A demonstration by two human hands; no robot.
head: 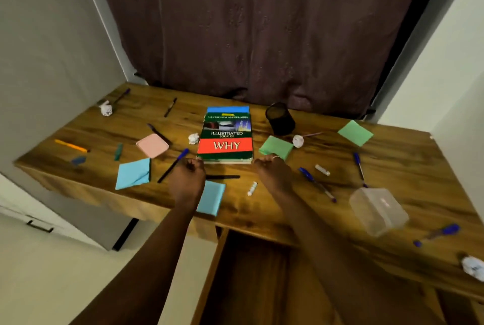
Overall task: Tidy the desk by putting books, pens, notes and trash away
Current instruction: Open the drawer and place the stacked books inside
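The book (225, 138) lies flat in the middle of the surface (262, 209), its near edge toward the person, with a blue-covered one (227, 109) peeking out beneath its far end. The left hand (189, 176) sits at the near left corner and the right hand (272, 171) at the near right, both loosely curled, fingers tucked under, gripping nothing yet; I cannot tell if they touch the cover. To lift well, I'd say slide fingertips under both near corners together, take the pair as one stack, and keep it level so the lower one doesn't slip. The cover reads "A QUESTION & ANSWER BOOK" and "ILLUSTRATED BOOK OF WHY". Just left, a blue pen (173, 165) lies aslant near the left hand; a green note pad (276, 147) lies just right. Farther right stands a black pen cup (280, 119), and a clear box (378, 210) sits near the front edge.
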